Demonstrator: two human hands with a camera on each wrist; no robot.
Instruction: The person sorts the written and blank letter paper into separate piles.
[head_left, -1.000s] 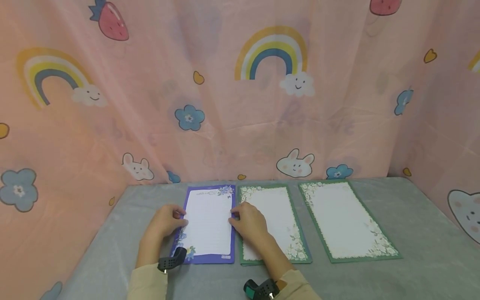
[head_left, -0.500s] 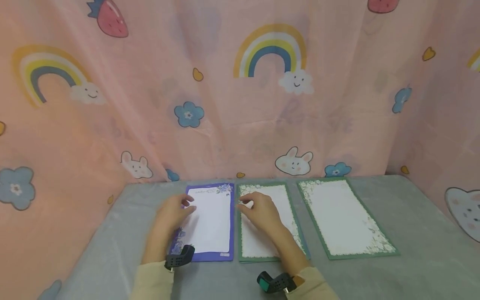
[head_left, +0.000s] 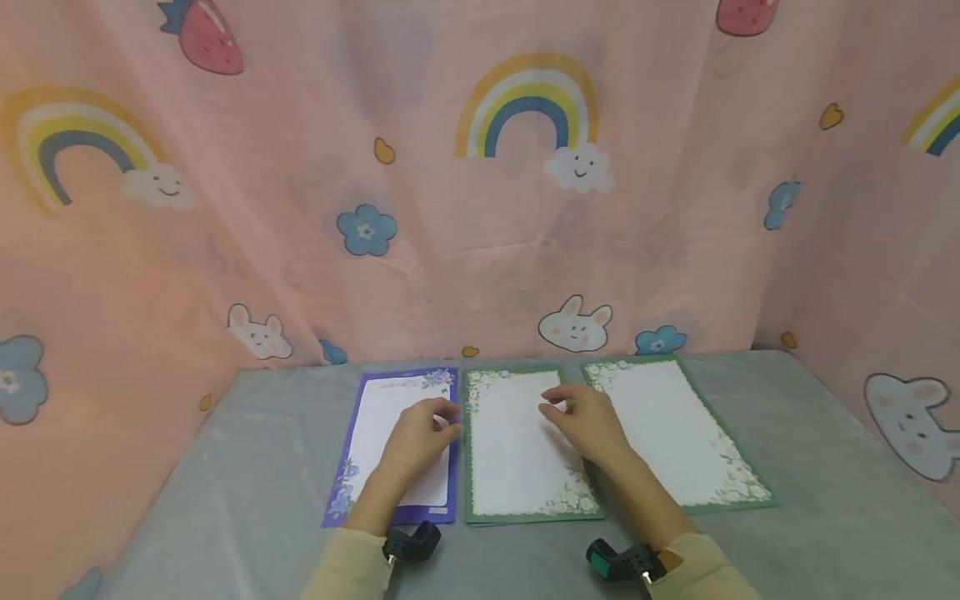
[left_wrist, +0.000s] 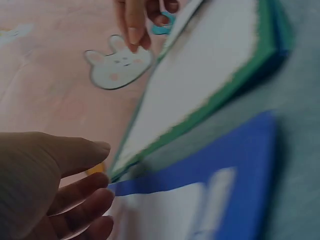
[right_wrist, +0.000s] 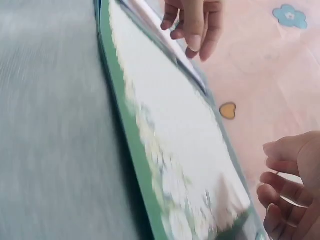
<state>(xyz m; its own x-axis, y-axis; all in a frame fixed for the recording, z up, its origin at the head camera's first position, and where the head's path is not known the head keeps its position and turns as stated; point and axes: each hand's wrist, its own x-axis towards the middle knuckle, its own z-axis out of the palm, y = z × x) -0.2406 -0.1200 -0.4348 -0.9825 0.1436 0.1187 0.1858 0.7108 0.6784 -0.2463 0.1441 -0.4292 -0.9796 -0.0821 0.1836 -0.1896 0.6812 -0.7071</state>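
Observation:
A purple-bordered sheet of letter paper [head_left: 373, 425] with lines and blue flowers lies at the left. Over its right side hovers my left hand [head_left: 417, 442], fingers relaxed and holding nothing. In the middle lies a green-bordered, flower-trimmed stack of paper [head_left: 510, 450]; blue and green layers show at its edge in the left wrist view. My right hand [head_left: 591, 423] is above that stack's right edge, fingers loosely bent with nothing between them. Beyond it, a second green-bordered sheet [head_left: 667, 425] lies slanted at the right, partly covered by the right hand and forearm.
The papers lie in a row on a grey cloth-covered table [head_left: 232, 467]. A pink curtain [head_left: 480, 275] with rainbows, rabbits and flowers hangs behind the table and at both sides. Black wrist devices sit on the left wrist [head_left: 411, 543] and right wrist [head_left: 626, 562].
Both hands have let go of the purple-bordered sheet's sides and moved right, the left over that sheet, the right to the middle stack's far edge. The head view has shifted slightly.

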